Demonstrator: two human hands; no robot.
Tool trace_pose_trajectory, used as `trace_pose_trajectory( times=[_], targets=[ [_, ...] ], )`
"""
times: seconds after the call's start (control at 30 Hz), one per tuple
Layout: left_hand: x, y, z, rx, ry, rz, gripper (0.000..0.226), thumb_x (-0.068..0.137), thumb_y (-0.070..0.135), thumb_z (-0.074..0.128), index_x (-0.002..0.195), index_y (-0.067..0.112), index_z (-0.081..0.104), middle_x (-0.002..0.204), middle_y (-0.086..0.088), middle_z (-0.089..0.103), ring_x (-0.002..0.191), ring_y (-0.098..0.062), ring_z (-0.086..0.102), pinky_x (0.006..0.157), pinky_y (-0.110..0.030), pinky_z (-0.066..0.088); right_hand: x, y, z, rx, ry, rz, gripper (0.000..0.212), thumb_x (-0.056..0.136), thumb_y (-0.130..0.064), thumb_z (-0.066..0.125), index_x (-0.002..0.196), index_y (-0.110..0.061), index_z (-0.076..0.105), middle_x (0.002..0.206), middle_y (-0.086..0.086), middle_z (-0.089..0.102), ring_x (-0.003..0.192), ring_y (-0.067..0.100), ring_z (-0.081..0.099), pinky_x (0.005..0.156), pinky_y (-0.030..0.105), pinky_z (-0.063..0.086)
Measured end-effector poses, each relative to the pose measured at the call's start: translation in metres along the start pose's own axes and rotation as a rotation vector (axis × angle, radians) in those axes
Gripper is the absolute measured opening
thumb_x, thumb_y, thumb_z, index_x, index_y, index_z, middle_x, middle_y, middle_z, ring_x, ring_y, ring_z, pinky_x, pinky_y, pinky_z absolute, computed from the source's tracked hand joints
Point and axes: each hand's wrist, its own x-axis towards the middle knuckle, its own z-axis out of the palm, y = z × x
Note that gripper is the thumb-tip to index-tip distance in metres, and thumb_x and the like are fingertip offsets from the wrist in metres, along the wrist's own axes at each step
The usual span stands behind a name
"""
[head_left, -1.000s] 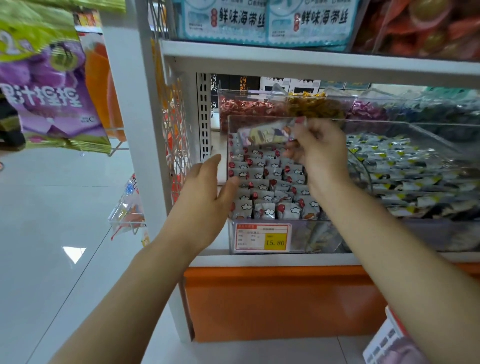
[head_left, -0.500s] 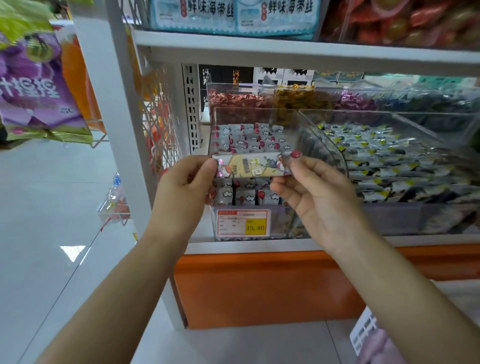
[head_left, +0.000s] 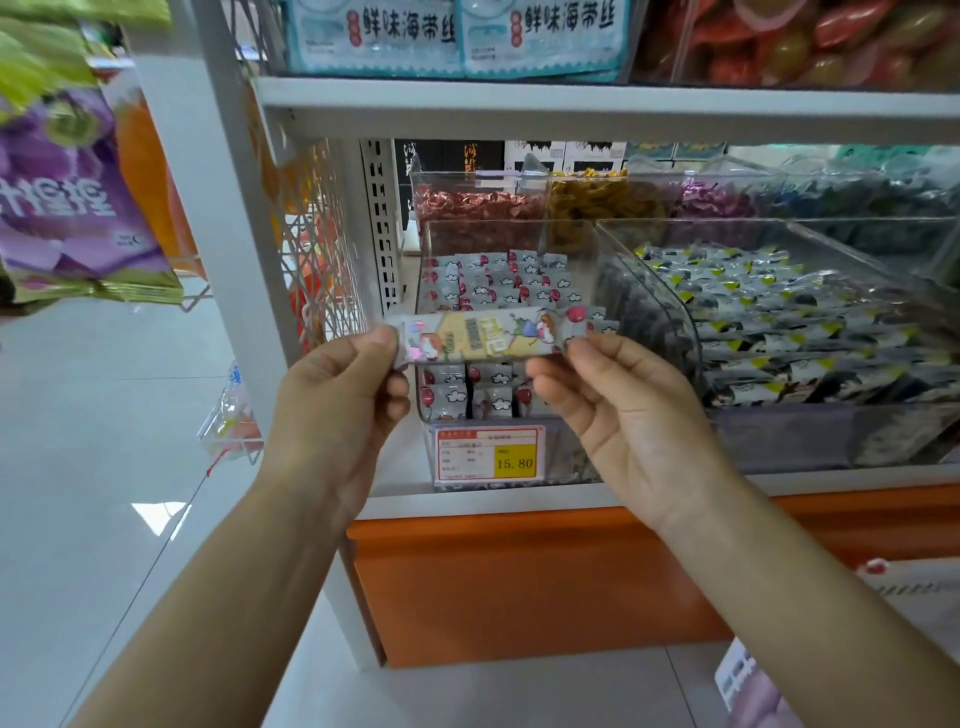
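Where our left hand (head_left: 337, 395) sits: no longer open beside the bin as a second ago, its thumb and fingers now pinch the packet's left end.
Snack packet (head_left: 488, 335): a second ago raised over the clear bin (head_left: 511, 223) by one hand, it is now held level between both, in front of the bin and above the price tag (head_left: 488, 454).
Right hand (head_left: 618, 400): thumb and forefinger pinch the right end.
Meaning: we judge the pick is done and we are inspecting the packet.
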Motion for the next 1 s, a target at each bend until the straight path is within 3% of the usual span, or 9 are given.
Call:
trace_pose_trajectory(
  times=[0.07,0.2,0.33,0.47,0.67,0.8,0.9,1.0],
  targets=[
    [-0.002,0.001,0.002,0.025,-0.030,-0.001,0.032,0.092,0.013,0.053,0.063,0.014,0.066,0.049,0.003,0.052,0.043,-0.004,0.044,0.041,-0.012,0.040,0.002,-0.001,-0.001,0.044,0.061,0.005,0.006,0.083,-0.003,0.055,0.085,-0.001,0.060,0.070,0.011,0.072,0.064,0.018,0.071,0.054,0.019,0.055],
    [-0.004,0.004,0.005,0.016,-0.123,-0.051,0.007,0.084,0.008,0.057,0.081,0.005,0.063,0.052,0.000,0.060,0.046,-0.003,0.055,0.047,-0.010,0.047,0.004,-0.004,-0.004,0.096,0.133,0.001,0.014,0.091,-0.003,0.050,0.082,-0.001,0.061,0.067,0.010,0.071,0.062,0.016,0.071,0.051,0.017,0.053],
    [-0.004,0.006,0.002,-0.011,-0.174,-0.065,0.022,0.067,0.005,0.060,0.090,0.004,0.060,0.059,-0.003,0.065,0.055,-0.008,0.065,0.053,-0.013,0.052,0.004,-0.008,-0.005,0.086,0.131,-0.022,0.013,0.091,-0.001,0.049,0.083,0.000,0.061,0.068,0.011,0.071,0.063,0.017,0.071,0.052,0.018,0.054],
    [-0.003,0.006,-0.002,0.007,-0.144,-0.066,0.012,0.084,-0.004,0.054,0.089,0.005,0.059,0.059,-0.004,0.066,0.056,-0.008,0.065,0.052,-0.013,0.052,0.004,-0.007,-0.004,0.060,0.074,-0.030,0.012,0.089,0.006,0.048,0.091,0.003,0.059,0.073,0.011,0.072,0.069,0.019,0.072,0.057,0.019,0.055],
    [-0.004,0.004,-0.001,-0.024,-0.124,-0.081,0.015,0.088,-0.005,0.050,0.084,0.006,0.058,0.057,-0.001,0.064,0.055,-0.007,0.065,0.053,-0.015,0.053,0.001,-0.004,-0.005,-0.104,0.029,-0.108,0.016,0.090,0.011,0.046,0.095,0.002,0.058,0.075,0.010,0.072,0.072,0.021,0.072,0.062,0.020,0.055],
    [-0.004,0.003,-0.001,0.045,-0.183,-0.054,0.016,0.089,-0.001,0.050,0.093,0.003,0.065,0.061,-0.001,0.063,0.055,-0.005,0.059,0.054,-0.014,0.051,0.002,-0.005,-0.005,-0.136,0.028,-0.100,0.010,0.091,0.004,0.048,0.094,0.000,0.057,0.073,0.011,0.071,0.068,0.023,0.071,0.057,0.024,0.056],
    [-0.005,0.001,-0.001,0.173,-0.206,0.065,0.026,0.090,-0.002,0.050,0.103,0.011,0.068,0.069,-0.002,0.062,0.060,-0.007,0.059,0.057,-0.015,0.050,0.003,-0.006,-0.006,-0.187,0.052,-0.117,0.012,0.083,-0.018,0.062,0.080,-0.007,0.063,0.067,0.007,0.065,0.060,0.023,0.069,0.051,0.026,0.054],
    [-0.006,0.004,-0.001,0.209,-0.219,0.132,0.032,0.088,-0.004,0.051,0.104,0.016,0.070,0.073,-0.007,0.060,0.062,-0.009,0.060,0.056,-0.017,0.050,0.005,-0.006,-0.012,-0.301,0.063,-0.160,0.008,0.086,-0.011,0.061,0.082,-0.012,0.068,0.076,0.007,0.063,0.061,0.017,0.068,0.056,0.026,0.056]
  ],
)
